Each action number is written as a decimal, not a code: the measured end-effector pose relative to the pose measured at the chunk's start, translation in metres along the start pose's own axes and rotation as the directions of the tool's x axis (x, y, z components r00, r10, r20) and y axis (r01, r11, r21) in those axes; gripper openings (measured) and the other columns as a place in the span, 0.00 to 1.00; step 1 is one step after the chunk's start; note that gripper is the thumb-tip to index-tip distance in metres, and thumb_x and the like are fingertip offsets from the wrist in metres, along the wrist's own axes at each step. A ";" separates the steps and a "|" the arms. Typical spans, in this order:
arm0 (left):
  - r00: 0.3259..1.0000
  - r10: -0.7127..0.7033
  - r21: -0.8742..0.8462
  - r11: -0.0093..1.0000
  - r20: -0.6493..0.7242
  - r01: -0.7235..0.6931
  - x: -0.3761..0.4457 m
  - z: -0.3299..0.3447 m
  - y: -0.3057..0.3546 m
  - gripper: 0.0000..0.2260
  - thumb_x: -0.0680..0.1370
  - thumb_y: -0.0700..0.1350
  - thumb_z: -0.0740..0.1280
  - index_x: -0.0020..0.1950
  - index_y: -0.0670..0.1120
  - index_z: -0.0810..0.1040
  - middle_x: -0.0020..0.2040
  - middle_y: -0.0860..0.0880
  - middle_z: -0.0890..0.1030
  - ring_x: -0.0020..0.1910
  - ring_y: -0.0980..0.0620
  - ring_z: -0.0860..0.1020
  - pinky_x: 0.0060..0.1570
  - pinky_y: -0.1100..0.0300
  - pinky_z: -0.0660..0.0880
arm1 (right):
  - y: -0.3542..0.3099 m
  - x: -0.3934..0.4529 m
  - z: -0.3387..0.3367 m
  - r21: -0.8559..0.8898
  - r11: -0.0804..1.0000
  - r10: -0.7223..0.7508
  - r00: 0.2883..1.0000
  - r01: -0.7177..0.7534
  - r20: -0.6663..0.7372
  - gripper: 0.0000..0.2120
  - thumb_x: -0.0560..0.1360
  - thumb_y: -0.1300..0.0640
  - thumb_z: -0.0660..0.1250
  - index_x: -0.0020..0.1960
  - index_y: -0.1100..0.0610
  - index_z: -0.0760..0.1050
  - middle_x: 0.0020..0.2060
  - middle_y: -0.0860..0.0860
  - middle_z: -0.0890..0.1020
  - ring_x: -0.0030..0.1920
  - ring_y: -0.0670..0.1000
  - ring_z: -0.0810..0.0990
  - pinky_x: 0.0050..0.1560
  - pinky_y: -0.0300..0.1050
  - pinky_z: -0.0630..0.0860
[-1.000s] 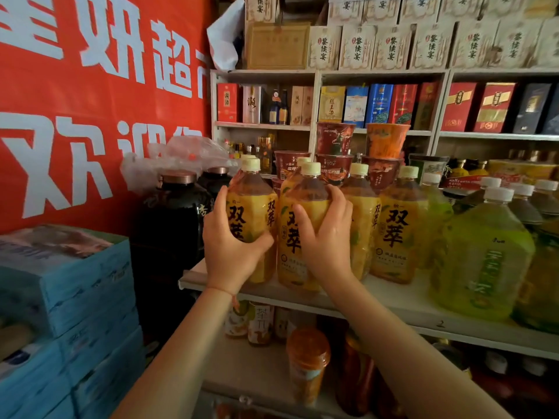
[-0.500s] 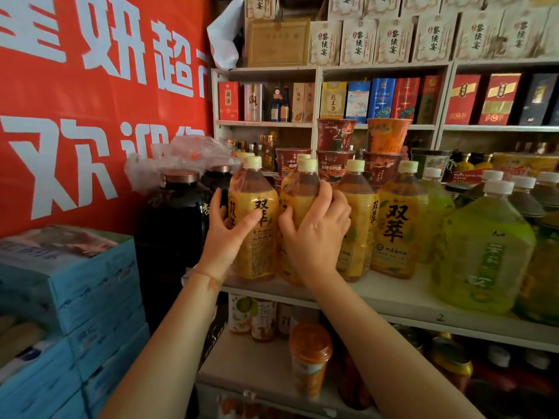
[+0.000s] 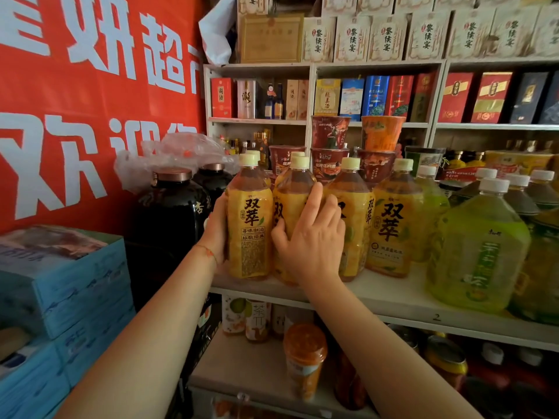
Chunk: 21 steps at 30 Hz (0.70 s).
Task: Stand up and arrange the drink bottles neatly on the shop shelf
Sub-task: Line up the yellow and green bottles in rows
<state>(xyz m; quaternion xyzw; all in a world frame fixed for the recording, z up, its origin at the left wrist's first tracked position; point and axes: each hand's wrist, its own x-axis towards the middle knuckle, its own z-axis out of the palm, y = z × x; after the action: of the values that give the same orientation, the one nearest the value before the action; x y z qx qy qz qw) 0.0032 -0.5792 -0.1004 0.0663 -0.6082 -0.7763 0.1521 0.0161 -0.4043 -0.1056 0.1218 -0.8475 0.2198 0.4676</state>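
Observation:
Several yellow-labelled tea bottles with cream caps stand upright in a row on the white shop shelf (image 3: 393, 300). My left hand (image 3: 217, 228) wraps around the left side of the leftmost bottle (image 3: 249, 219), its fingers hidden behind it. My right hand (image 3: 311, 237) lies spread over the front of the second bottle (image 3: 287, 204), thumb on its left side. To the right stand two more yellow bottles (image 3: 390, 225), then large green tea jugs (image 3: 481, 246) with white caps.
Dark ceramic jars (image 3: 172, 213) under a plastic bag crowd the shelf's left end. Instant noodle cups (image 3: 329, 152) are stacked behind the bottles. Blue cartons (image 3: 66, 282) are piled at the left. More drinks (image 3: 304, 355) fill the lower shelf. A red banner (image 3: 75, 86) covers the left wall.
The leftmost bottle has turned so its label faces front. My left hand slid from its front to its left side. My right hand opened flatter over the second bottle.

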 end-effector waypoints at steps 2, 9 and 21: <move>0.998 -0.029 -0.020 0.999 -0.058 0.027 0.022 -0.010 -0.015 0.31 0.72 0.67 0.67 0.62 0.44 0.81 0.56 0.39 0.83 0.55 0.39 0.82 0.55 0.44 0.80 | -0.005 0.000 0.004 -0.024 1.000 -0.006 1.000 0.007 0.017 0.39 0.76 0.42 0.61 0.75 0.68 0.59 0.62 0.70 0.73 0.57 0.67 0.76 0.49 0.58 0.77; 0.980 0.198 0.065 0.978 0.032 -0.200 -0.048 0.011 -0.007 0.34 0.73 0.71 0.65 0.70 0.48 0.76 0.60 0.47 0.84 0.58 0.48 0.83 0.57 0.48 0.80 | 0.002 -0.009 -0.009 -0.111 0.990 -0.079 0.993 0.088 0.084 0.47 0.75 0.35 0.63 0.79 0.67 0.55 0.59 0.65 0.76 0.53 0.62 0.79 0.42 0.52 0.79; 0.921 0.388 0.467 0.809 0.030 -0.357 -0.049 0.003 -0.009 0.37 0.65 0.61 0.75 0.72 0.54 0.70 0.55 0.62 0.79 0.53 0.65 0.76 0.58 0.58 0.74 | -0.002 -0.019 -0.018 -0.311 0.948 0.068 0.906 0.072 0.418 0.66 0.68 0.28 0.67 0.74 0.59 0.19 0.54 0.56 0.78 0.35 0.50 0.78 0.30 0.44 0.71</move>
<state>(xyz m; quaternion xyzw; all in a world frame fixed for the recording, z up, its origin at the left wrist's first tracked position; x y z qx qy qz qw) 0.0477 -0.5593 -0.1121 0.0059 -0.7714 -0.5606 0.3011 0.0404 -0.3968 -0.1125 0.0902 -0.9526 0.0477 0.2865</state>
